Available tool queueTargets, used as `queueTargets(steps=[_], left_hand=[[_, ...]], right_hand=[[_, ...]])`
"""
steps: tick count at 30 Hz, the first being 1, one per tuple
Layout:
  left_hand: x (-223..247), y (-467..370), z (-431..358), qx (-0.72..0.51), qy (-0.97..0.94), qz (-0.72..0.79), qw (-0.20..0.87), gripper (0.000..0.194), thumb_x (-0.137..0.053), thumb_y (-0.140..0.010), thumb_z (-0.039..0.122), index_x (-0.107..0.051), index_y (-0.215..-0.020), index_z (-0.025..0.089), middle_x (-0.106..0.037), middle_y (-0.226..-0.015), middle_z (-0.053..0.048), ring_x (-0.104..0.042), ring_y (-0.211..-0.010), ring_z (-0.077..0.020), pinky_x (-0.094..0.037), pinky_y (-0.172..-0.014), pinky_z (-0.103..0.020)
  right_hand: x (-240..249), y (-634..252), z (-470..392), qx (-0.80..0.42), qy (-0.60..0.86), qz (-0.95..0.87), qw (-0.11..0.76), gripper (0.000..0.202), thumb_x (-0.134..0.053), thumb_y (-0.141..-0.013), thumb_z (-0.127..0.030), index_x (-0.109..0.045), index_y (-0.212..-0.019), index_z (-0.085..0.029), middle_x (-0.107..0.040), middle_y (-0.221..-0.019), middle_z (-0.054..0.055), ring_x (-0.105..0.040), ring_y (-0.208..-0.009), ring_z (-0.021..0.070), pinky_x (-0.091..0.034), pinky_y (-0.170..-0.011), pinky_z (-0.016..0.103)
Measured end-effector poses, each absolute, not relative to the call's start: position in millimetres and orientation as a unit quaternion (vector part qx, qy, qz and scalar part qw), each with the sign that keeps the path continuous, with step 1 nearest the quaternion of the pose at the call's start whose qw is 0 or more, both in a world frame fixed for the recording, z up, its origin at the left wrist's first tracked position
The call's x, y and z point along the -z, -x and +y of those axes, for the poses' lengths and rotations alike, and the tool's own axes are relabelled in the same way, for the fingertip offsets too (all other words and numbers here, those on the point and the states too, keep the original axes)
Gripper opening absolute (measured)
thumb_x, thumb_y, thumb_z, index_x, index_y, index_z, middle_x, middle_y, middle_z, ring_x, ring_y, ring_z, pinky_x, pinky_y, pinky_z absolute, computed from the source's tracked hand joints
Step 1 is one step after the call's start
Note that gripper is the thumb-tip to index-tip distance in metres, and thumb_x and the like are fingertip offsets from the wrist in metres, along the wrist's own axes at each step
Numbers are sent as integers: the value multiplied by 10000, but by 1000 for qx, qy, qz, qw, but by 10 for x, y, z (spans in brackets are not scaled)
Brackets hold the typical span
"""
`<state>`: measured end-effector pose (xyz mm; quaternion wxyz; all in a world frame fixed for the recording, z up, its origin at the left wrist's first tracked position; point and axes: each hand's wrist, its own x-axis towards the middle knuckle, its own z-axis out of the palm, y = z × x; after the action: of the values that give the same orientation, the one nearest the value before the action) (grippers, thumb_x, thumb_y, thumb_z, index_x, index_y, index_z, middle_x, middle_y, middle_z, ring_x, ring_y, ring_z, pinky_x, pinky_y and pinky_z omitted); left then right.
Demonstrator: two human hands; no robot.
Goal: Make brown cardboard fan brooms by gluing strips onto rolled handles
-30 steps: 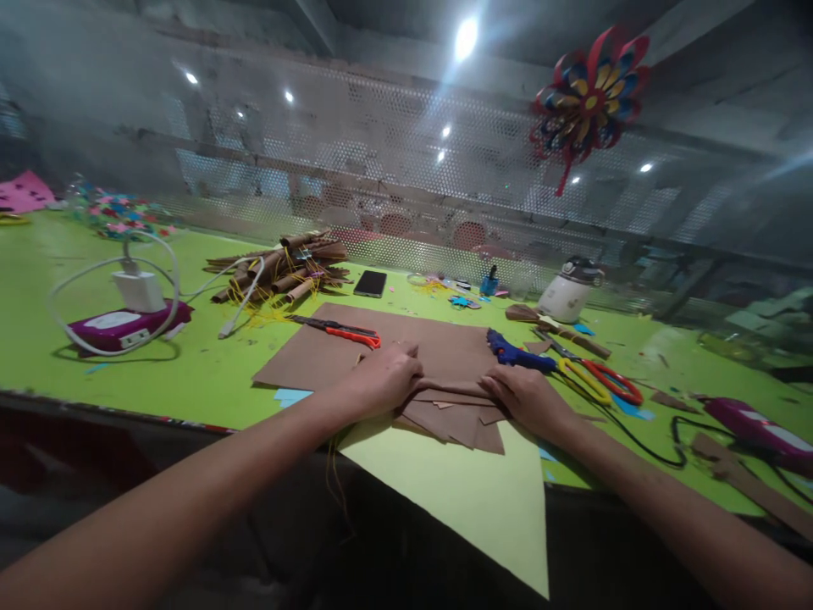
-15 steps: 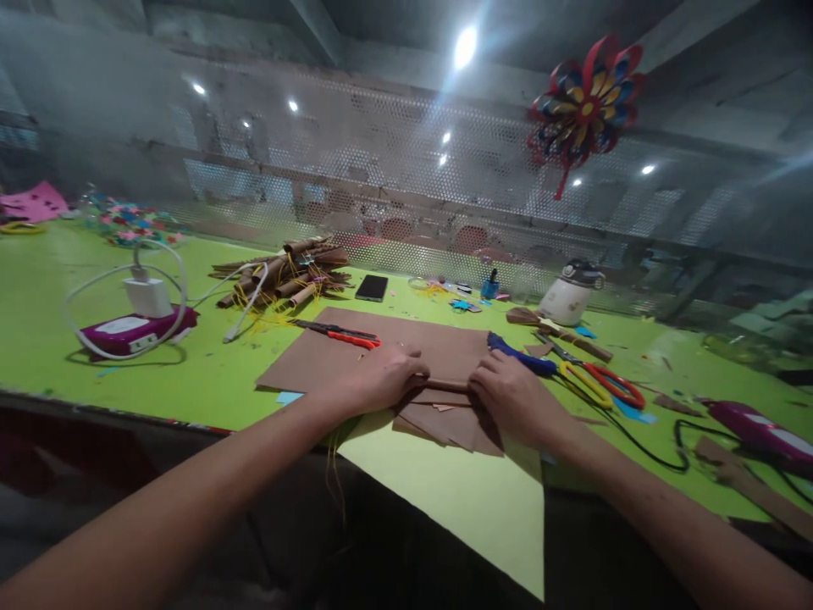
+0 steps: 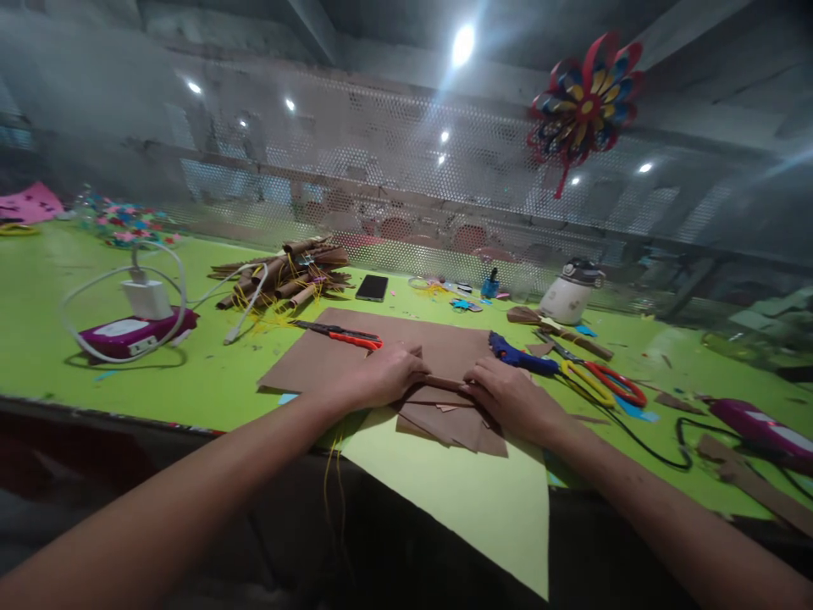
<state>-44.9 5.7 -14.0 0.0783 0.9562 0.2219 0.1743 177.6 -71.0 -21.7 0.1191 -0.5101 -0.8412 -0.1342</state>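
Observation:
Both hands grip a thin brown paper roll (image 3: 443, 383) lying crosswise over brown paper sheets (image 3: 438, 335). My left hand (image 3: 395, 373) has its fingers closed on the roll's left end. At the right end, my right hand (image 3: 501, 391) closes its fingers on the same roll. Smaller brown pieces (image 3: 445, 428) lie just below it, on a pale yellow sheet (image 3: 470, 500) that hangs over the table's front edge. A red and black cutter (image 3: 352, 338) rests on the brown sheets above my left hand. The blue glue gun (image 3: 521, 356) is beyond my right hand.
Scissors (image 3: 588, 381) and a black cable (image 3: 660, 464) lie on the right. A white jar (image 3: 565, 296), a phone (image 3: 372, 287) and bundled paper rolls (image 3: 292, 271) stand or lie behind. Left is a purple power strip (image 3: 136, 333) with a white charger.
My right hand has shifted slightly left along the roll, and its fingers have moved a little. The roll tilts slightly more down to the right.

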Motion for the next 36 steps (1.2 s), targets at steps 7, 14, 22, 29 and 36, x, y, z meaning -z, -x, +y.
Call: queueTargets(steps=[7,14,22,29,36], left_hand=[[89,432,167,-160,-956,224,101,224,-441,-843,229,-654,-835,162,-618,-825,-47,-525,-703,-128,-385,-663,-237],[86,422,291,-144,-962,193,129,250,-450,-846,234,-675,-765,161,-566,-746,-33,-491,-644,-109,-370,-625,-221],[159,479,196,-183,-962,199,44,289,-438,-861,279,-645,-693,168,-550,-814,-49,-490,-795,-147,-356,-733,-246],[185,432,196,-177,-962,206,24,283,-439,-872,273,-646,-725,149,-540,-785,-59,-486,-750,-146,-350,-680,-241],[81,477,145,-153,-977,130,-68,288,-378,-893,209,-599,-721,140,-518,-789,-74,-425,-719,-162,-317,-647,-273]], right_hand=[[211,-1744,-733,151,524,-833,90,301,-329,-936,-366,-566,-850,-202,-589,-830,51,-546,-766,169,-313,-582,267],[174,-1723,-652,139,516,-844,56,293,-381,-907,-427,-567,-879,-203,-607,-808,49,-558,-693,164,-299,-549,257],[240,-1765,-621,133,511,-847,68,333,-349,-924,-409,-608,-900,-200,-598,-792,57,-567,-672,145,-326,-581,238],[189,-1781,-632,118,516,-847,46,298,-390,-911,-403,-611,-954,-208,-592,-779,59,-564,-667,148,-342,-586,237],[91,-1675,-720,168,487,-854,72,240,-422,-907,-330,-609,-901,-180,-573,-795,78,-526,-794,184,-380,-673,270]])
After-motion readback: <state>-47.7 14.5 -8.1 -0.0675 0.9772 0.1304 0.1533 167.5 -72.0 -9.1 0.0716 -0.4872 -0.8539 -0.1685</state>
